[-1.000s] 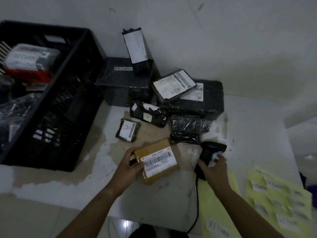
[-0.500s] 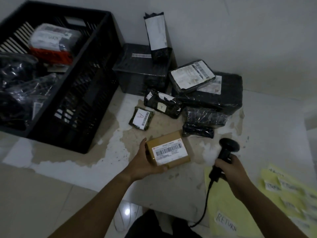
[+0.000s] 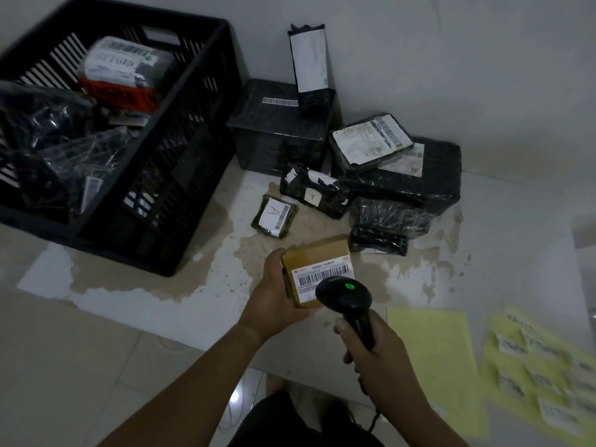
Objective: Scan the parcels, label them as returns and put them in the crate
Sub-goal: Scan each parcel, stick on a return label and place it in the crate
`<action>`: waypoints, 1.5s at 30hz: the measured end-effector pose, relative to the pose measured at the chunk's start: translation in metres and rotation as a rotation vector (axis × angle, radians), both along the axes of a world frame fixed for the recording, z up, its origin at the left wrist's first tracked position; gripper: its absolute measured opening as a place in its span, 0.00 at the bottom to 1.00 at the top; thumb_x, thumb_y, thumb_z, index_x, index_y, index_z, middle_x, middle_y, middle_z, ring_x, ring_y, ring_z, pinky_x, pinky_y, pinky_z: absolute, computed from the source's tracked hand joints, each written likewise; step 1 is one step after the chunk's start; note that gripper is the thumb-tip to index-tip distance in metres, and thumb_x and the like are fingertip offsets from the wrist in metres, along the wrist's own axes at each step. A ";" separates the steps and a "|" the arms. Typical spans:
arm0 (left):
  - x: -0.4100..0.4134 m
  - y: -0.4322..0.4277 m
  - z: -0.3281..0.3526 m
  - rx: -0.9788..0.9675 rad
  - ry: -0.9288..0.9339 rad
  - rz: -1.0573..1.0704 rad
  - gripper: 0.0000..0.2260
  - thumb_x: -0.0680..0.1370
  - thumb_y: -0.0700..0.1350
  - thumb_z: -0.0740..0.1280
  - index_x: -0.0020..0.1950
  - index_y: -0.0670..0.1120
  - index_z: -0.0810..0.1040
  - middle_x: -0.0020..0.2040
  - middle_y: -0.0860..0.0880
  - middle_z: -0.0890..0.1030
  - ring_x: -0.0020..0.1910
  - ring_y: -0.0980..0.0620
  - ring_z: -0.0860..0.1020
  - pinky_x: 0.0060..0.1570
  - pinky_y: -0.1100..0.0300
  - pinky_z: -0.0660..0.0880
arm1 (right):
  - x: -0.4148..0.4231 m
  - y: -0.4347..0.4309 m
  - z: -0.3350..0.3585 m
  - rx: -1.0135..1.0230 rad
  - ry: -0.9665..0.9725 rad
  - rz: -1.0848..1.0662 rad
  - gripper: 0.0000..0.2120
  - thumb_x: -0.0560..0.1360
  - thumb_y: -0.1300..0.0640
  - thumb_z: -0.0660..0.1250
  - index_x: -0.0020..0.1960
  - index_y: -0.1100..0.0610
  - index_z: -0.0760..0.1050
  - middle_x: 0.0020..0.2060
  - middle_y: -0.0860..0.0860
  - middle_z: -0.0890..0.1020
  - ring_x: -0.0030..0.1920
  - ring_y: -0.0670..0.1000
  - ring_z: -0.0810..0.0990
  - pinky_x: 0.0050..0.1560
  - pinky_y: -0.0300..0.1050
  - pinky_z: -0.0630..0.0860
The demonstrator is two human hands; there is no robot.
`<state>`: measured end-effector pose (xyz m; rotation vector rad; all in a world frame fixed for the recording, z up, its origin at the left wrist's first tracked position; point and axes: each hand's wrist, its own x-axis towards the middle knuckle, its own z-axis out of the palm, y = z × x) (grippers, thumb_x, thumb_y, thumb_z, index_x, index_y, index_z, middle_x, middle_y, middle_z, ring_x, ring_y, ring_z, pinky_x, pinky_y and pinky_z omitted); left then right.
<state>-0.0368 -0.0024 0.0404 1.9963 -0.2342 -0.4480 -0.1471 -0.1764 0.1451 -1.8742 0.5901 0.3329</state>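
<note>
My left hand (image 3: 274, 295) grips a small brown cardboard parcel (image 3: 314, 256) with a white barcode label facing up, held just above the table. My right hand (image 3: 374, 353) holds a black barcode scanner (image 3: 343, 295) by its handle. The scanner head hovers over the label's lower right and shows a green light. A black plastic crate (image 3: 180, 130) stands at the left, holding several wrapped parcels, one marked RETURN (image 3: 121, 61). Yellow sheets with RETURN labels (image 3: 541, 375) lie at the right.
A pile of black-wrapped parcels (image 3: 396, 175) sits against the wall behind the brown parcel. A small green packet marked A (image 3: 274, 216) lies loose between crate and pile. The white tabletop (image 3: 161, 285) is worn brown in the middle. The scanner's cable hangs off the near edge.
My right hand has swung the scanner left and up over the brown parcel's barcode, and its green light is now lit. My left hand keeps hold of the parcel.
</note>
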 end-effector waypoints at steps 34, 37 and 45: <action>-0.006 0.003 -0.005 0.105 -0.082 0.002 0.54 0.65 0.49 0.82 0.79 0.51 0.48 0.73 0.54 0.61 0.64 0.61 0.68 0.50 0.75 0.70 | -0.044 0.008 0.017 -0.156 -0.151 0.062 0.04 0.77 0.47 0.67 0.48 0.46 0.75 0.36 0.51 0.82 0.34 0.48 0.80 0.38 0.53 0.77; -0.006 0.002 -0.003 0.103 -0.090 -0.004 0.54 0.65 0.49 0.83 0.79 0.51 0.48 0.75 0.51 0.62 0.65 0.58 0.70 0.54 0.63 0.74 | -0.052 0.006 0.019 -0.167 -0.154 0.072 0.04 0.76 0.45 0.66 0.49 0.43 0.75 0.38 0.50 0.83 0.36 0.46 0.81 0.38 0.51 0.78; -0.006 0.002 -0.002 0.099 -0.088 -0.020 0.54 0.65 0.48 0.83 0.79 0.50 0.49 0.71 0.55 0.62 0.63 0.60 0.70 0.50 0.70 0.73 | -0.062 0.003 0.030 -0.145 -0.174 0.041 0.13 0.71 0.38 0.64 0.51 0.43 0.75 0.37 0.48 0.84 0.37 0.44 0.82 0.37 0.44 0.76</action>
